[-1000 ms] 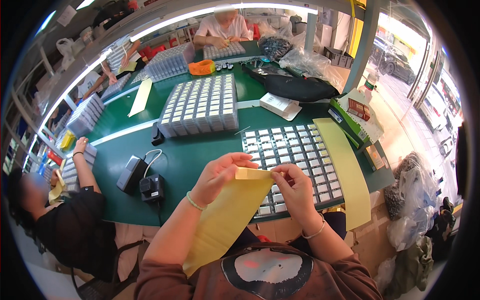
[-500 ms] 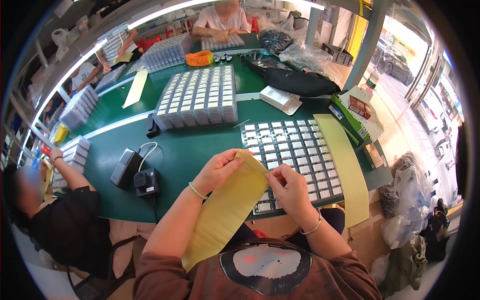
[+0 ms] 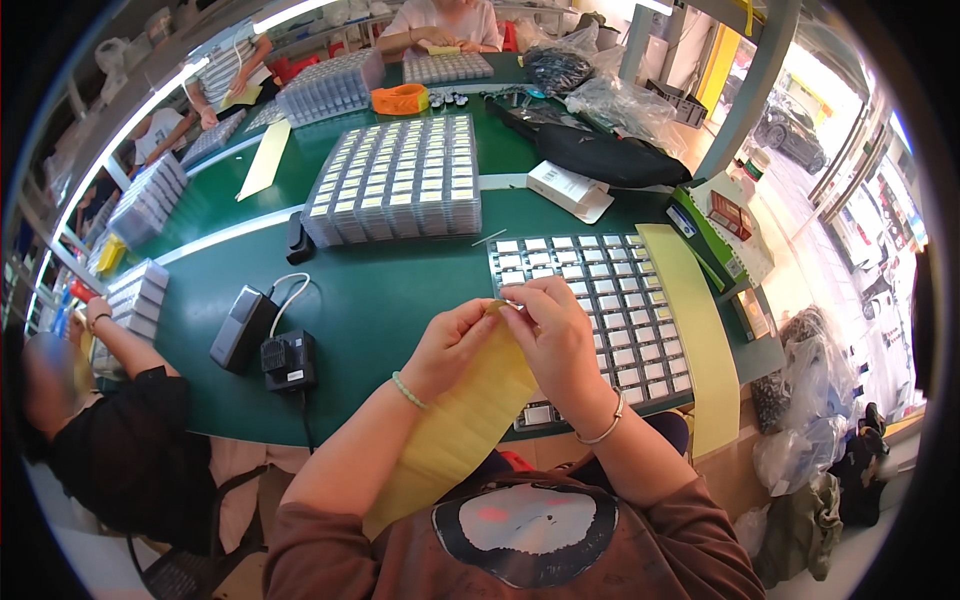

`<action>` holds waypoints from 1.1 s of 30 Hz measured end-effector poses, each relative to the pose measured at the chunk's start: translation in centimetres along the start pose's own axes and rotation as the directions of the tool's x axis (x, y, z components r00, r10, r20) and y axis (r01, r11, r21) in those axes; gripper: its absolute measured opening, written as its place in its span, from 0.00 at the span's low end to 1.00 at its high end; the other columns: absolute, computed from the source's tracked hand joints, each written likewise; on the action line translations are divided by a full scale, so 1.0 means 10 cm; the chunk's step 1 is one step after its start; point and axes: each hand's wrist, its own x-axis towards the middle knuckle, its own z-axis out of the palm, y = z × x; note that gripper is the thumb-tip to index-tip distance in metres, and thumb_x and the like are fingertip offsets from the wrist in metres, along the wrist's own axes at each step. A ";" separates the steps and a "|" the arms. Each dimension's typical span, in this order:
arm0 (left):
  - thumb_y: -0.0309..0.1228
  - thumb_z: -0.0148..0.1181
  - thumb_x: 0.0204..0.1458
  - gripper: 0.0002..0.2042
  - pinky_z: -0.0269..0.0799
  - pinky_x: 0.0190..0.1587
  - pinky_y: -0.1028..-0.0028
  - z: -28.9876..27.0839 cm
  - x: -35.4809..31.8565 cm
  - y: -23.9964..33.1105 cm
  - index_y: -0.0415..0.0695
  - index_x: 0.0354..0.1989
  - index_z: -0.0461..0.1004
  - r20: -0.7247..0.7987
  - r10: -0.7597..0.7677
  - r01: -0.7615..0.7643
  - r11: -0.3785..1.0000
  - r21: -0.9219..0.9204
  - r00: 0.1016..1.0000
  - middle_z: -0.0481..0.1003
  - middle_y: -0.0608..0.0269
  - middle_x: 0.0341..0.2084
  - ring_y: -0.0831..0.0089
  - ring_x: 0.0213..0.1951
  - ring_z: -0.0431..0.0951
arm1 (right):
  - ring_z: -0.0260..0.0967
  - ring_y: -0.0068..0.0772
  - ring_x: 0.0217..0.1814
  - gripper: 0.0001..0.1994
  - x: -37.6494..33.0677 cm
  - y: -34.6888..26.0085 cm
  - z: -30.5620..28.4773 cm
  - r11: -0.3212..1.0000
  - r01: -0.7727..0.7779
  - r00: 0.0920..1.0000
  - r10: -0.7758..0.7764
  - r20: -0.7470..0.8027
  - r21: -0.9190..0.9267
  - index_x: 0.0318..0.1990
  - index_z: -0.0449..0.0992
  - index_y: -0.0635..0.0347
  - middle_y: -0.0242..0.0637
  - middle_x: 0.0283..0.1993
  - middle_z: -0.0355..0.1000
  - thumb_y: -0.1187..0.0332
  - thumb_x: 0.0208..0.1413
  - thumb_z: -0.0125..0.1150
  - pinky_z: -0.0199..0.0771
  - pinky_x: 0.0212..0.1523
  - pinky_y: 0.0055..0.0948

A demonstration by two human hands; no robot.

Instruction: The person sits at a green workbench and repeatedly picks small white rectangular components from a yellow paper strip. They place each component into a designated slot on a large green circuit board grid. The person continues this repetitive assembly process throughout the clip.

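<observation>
Both of my hands pinch the top end of a long yellow paper strip (image 3: 462, 420) that hangs down toward my lap. My left hand (image 3: 455, 345) grips its upper left edge; a green bead bracelet sits on that wrist. My right hand (image 3: 555, 335), with a thin bangle on the wrist, holds the strip's top corner between its fingertips. The hands meet just above the near left part of a clear tray (image 3: 600, 270) filled with small square white parts in rows. My right hand hides some of the tray's cells.
A stack of filled trays (image 3: 400, 180) stands further back on the green table (image 3: 380, 290). Another yellow strip (image 3: 695, 330) lies right of my tray. Black power adapters (image 3: 262, 345) sit at left. A person in black (image 3: 110, 440) sits to my left; others work at the far end.
My hands have lifted the strip's top end slightly and drawn closer together over the tray. The view has tilted down and nearer to the table.
</observation>
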 end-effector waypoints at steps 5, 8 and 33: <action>0.30 0.45 0.68 0.14 0.68 0.52 0.80 0.02 0.00 0.04 0.34 0.53 0.72 -0.025 0.040 -0.035 0.987 0.156 0.999 0.76 0.66 0.43 0.83 0.47 0.72 | 0.74 0.42 0.38 0.07 -0.02 0.08 0.04 0.999 0.026 0.999 -0.027 -0.026 -0.024 0.39 0.78 0.65 0.42 0.41 0.72 0.78 0.52 0.64 0.76 0.37 0.34; 0.31 0.45 0.69 0.14 0.67 0.53 0.79 0.03 -0.01 0.04 0.33 0.51 0.74 -0.065 0.089 -0.083 0.992 0.092 0.994 0.77 0.65 0.43 0.81 0.46 0.72 | 0.74 0.42 0.37 0.06 -0.06 0.07 0.05 0.998 0.044 0.998 -0.046 -0.034 -0.042 0.38 0.77 0.64 0.41 0.41 0.71 0.77 0.52 0.65 0.76 0.36 0.33; 0.32 0.49 0.68 0.12 0.69 0.43 0.83 0.03 0.07 -0.11 0.36 0.48 0.74 -0.199 0.004 -0.005 1.000 -0.001 0.980 0.76 0.71 0.37 0.86 0.39 0.73 | 0.67 0.12 0.32 0.03 -0.33 0.71 -1.48 0.853 -0.437 0.852 0.494 -0.173 0.285 0.37 0.75 0.65 0.24 0.29 0.71 0.75 0.59 0.62 0.69 0.35 0.15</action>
